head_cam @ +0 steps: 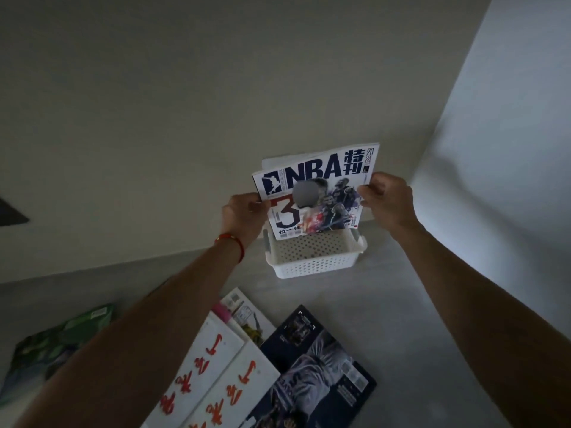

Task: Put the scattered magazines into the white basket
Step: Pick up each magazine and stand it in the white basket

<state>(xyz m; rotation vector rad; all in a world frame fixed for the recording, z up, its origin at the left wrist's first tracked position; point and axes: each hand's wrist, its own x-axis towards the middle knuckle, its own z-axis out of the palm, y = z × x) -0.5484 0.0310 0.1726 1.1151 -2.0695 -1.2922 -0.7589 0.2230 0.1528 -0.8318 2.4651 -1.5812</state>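
Above the white perforated plastic basket, which stands on the pale grey floor close to the cream wall, a glossy basketball magazine with a white cover and large dark "NBA" lettering is held upright, its bottom edge dipping just inside the basket's rim. The left hand grips the magazine's left edge, fingers curled behind the cover and the thumb pressed on its front. The right hand pinches the right edge, its fingers bent tightly into a near fist around the paper. A thin red cord bracelet circles the left wrist.

Nearer the camera, several magazines lie flat on the floor, well apart from the basket. A dark blue magazine with a grey-toned cover picture lies to the right. Just beside it, two white magazines with red brush-style characters overlap, and a pale magazine with a pink patch shows partly beneath them. Further left, a green-covered magazine lies partly hidden by the left forearm.
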